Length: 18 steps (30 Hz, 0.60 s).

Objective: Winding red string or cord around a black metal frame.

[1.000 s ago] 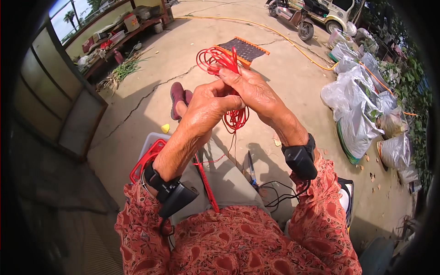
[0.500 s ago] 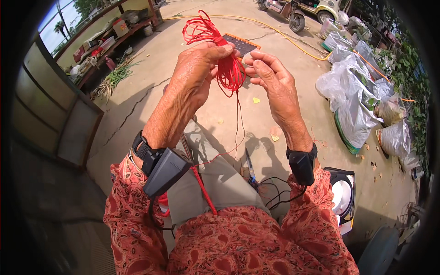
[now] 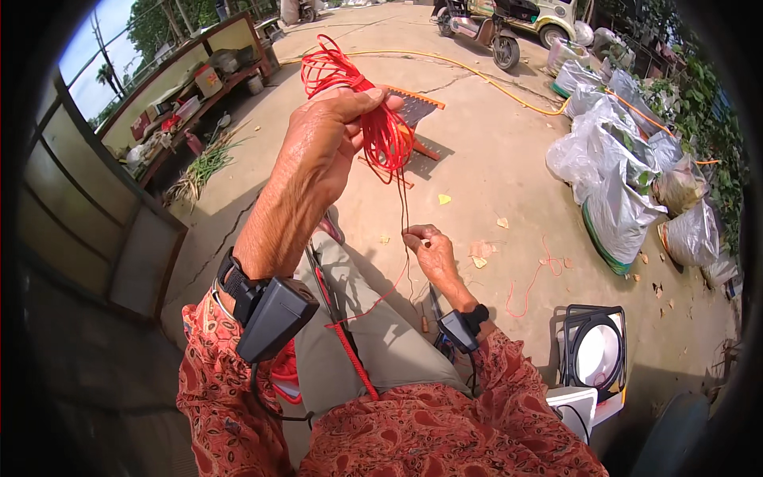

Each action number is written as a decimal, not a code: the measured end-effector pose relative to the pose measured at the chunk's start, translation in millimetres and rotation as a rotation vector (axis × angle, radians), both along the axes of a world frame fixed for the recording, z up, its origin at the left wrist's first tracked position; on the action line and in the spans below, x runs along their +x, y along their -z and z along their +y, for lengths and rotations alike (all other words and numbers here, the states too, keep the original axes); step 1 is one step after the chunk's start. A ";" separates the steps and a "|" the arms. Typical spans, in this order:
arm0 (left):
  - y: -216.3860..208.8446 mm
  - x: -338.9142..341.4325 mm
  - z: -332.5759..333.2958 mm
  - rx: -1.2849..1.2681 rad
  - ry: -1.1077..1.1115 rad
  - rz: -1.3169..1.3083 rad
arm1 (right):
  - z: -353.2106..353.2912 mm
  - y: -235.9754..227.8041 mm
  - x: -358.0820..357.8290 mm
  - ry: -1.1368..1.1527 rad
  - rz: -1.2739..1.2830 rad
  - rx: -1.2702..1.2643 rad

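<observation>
My left hand (image 3: 330,131) is raised and closed round the middle of a looped bundle of red cord (image 3: 388,141). Loops fan out above and below the fingers. Two thin strands hang from the bundle's lower end. Lower down and to the right, my right hand (image 3: 433,253) pinches a hanging strand (image 3: 405,211) between thumb and fingers. From there a strand runs down to the left across my trouser leg (image 3: 369,318), near a thicker red braided cord (image 3: 354,358) in my lap.
A small stool (image 3: 413,107) with an orange edge stands ahead. White sacks (image 3: 616,183) line the right side, and a scooter (image 3: 481,32) is parked farther off. A black-framed round white object (image 3: 596,354) stands at lower right. A yellow hose (image 3: 477,73) crosses the concrete.
My right hand has left the bundle and moved down to pinch the hanging strand. My left hand, with the bundle, has shifted slightly left and down.
</observation>
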<state>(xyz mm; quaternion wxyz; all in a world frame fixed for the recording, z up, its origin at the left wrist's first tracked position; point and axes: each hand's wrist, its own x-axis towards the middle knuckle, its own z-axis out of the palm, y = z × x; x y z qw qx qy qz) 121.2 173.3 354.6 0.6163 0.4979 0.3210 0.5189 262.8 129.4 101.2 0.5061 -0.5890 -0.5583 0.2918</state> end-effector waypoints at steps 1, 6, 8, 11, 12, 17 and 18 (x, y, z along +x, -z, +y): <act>-0.4 -4.0 -1.3 -0.003 -0.024 0.007 | 0.8 6.8 1.8 -0.072 0.165 -0.041; 9.6 -34.0 12.3 -0.018 -0.060 0.057 | -10.4 19.8 28.5 -0.276 0.270 -0.115; 11.7 -42.8 11.8 -0.032 -0.093 0.053 | -13.2 17.7 33.6 -0.316 0.248 -0.135; 18.7 -52.3 17.3 -0.072 -0.103 0.007 | -18.1 14.4 40.4 -0.354 0.318 -0.150; 19.6 -56.6 19.1 -0.077 -0.106 0.005 | -18.5 11.4 45.0 -0.371 0.282 -0.237; 18.2 -85.6 15.9 -0.085 -0.075 -0.085 | -9.1 -5.4 78.4 -0.435 0.293 -0.359; 17.6 -90.7 13.1 -0.092 -0.081 -0.075 | -11.4 -9.0 88.6 -0.432 0.290 -0.365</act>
